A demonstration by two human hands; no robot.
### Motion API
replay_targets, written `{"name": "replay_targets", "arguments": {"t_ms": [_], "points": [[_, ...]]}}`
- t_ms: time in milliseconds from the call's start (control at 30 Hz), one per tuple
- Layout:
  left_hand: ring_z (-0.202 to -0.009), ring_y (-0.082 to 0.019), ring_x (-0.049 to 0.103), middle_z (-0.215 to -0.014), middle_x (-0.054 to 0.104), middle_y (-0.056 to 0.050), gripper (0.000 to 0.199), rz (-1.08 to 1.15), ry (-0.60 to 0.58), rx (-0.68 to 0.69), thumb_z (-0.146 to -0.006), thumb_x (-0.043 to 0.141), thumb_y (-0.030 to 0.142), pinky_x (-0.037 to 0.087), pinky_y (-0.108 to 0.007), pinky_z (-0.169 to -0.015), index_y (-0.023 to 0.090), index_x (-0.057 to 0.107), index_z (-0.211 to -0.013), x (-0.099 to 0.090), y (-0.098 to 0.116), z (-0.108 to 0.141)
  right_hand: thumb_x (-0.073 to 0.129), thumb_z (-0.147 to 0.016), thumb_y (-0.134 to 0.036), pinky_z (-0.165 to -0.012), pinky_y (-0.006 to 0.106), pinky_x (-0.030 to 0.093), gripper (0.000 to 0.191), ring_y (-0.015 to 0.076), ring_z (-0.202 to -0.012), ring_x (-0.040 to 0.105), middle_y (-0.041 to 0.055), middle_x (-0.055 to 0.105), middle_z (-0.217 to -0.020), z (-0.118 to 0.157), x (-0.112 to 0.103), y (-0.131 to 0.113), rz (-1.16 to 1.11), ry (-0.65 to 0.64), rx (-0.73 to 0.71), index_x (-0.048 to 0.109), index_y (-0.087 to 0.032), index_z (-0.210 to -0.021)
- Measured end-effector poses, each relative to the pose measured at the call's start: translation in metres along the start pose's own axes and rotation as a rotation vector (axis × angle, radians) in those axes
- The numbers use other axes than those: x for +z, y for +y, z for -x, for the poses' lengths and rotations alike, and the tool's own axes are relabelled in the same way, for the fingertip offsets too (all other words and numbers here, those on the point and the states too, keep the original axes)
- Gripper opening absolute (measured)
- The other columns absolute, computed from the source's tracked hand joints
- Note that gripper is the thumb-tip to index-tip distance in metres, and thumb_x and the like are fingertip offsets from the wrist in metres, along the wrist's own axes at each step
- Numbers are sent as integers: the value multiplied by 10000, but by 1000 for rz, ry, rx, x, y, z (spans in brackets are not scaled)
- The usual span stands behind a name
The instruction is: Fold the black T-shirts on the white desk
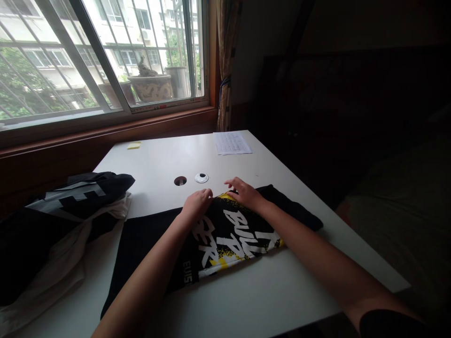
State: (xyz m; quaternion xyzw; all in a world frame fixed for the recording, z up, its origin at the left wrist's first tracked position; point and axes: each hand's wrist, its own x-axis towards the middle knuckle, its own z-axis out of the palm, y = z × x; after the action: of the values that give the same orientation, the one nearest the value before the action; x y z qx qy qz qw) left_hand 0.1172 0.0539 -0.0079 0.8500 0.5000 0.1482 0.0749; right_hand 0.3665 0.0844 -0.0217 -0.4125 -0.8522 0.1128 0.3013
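Black printed cloth (229, 234) on table (158, 164), edge apparently being straightened. Left hand (197, 205): fingers bent, grip unclear; right hand (244, 193): loosely spread. Next: needs even hold.

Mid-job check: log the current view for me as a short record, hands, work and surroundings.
Left hand: at the garment's far edge; grip unclear
Right hand: at the same edge, fingers parted
Garment: black, white-and-yellow print, lying across the table; looks folded
Table: white
Left side: heap of dark and pale fabric
Beyond the hands: round hole, white ring to its right
Far edge: yellow notes at left, printed paper at right
Backdrop: barred window; right side too dark to read
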Motion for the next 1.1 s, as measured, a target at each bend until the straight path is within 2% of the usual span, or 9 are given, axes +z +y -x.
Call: {"name": "replay_targets", "arguments": {"t_ms": [133, 233, 333, 467, 600, 667, 767, 900, 1100], "points": [[-906, -224, 665, -1058, 683, -84, 210, -69, 0, -28, -1040, 468, 340, 460, -296, -706, 211, 598, -1144, 5, -3, 5, 623, -955, -342, -859, 426, 563, 362, 252, -1000, 635, 76, 619, -1119, 8, -4, 5, 152, -24, 23, 556, -259, -1300], [-942, -229, 666, -1128, 659, -71, 237, -101, 7, -38, -1034, 491, 374, 473, -296, -707, 238, 570, -1212, 2, -14, 14, 604, -960, -431, -882, 460, 555, 384, 275, -1020, 631, 85, 626, -1146, 24, -22, 17, 214, -6, 60, 555, -265, -1303], [-965, -232, 657, -1130, 634, -66, 262, -110, 21, -17, -1029, 499, 404, 498, -308, -727, 246, 561, -1228, -5, -28, 27, 591, -958, -470, -910, 471, 536, 329, 291, -1025, 622, 92, 633, -1117, 49, -49, 41, 263, 8, 116, 619, -257, -1207], [-976, -227, 638, -1125, 606, -66, 234, -70, 44, 95, -1016, 531, 377, 528, -326, -772, 238, 585, -1196, -11, -38, 37, 625, -926, -480, -968, 468, 498, 258, 303, -1044, 598, 98, 635, -1085, 86, -82, 82, 310, 13, 183, 693, -251, -1023], [-1023, -242, 617, -1154, 605, -78, 225, -44, 40, 159, -986, 578, 298, 540, -362, -845, 232, 615, -1198, -10, -24, 26, 638, -904, -456, -996, 484, 476, 370, 315, -1095, 572, 97, 626, -1148, 103, -93, 104, 327, 7, 242, 657, -284, -1232], [-1068, -253, 604, -1187, 613, -83, 268, -11, 45, 160, -982, 587, 306, 534, -384, -895, 235, 615, -1239, -7, -9, 12, 636, -901, -437, -1008, 492, 470, 373, 317, -1109, 561, 96, 619, -1146, 101, -90, 105, 328, 0, 264, 661, -298, -1247], [-1095, -261, 595, -1196, 637, -89, 326, 82, 49, 97, -982, 599, 365, 526, -394, -928, 225, 621, -1276, 3, 16, -13, 626, -902, -383, -1014, 498, 472, 232, 316, -1104, 559, 100, 613, -1120, 92, -85, 100, 312, 16, 287, 715, -273, -1085], [-1044, -272, 598, -1143, 659, -106, 328, 137, 58, 52, -954, 642, 385, 528, -408, -922, 194, 664, -1220, 16, 41, -40, 584, -915, -309, -979, 494, 503, 122, 295, -1045, 595, 96, 613, -1050, 85, -88, 88, 237, 78, 258, 679, -244, -954], [-1048, -273, 569, -1072, 654, -82, 119, 184, 66, 137, -889, 649, 185, 519, -404, -927, 207, 665, -1005, 21, 54, -45, 546, -915, -222, -990, 455, 513, 74, 260, -1098, 621, 84, 624, -1135, 100, -109, 59, 87, 111, 94, 594, -261, -955]]}}
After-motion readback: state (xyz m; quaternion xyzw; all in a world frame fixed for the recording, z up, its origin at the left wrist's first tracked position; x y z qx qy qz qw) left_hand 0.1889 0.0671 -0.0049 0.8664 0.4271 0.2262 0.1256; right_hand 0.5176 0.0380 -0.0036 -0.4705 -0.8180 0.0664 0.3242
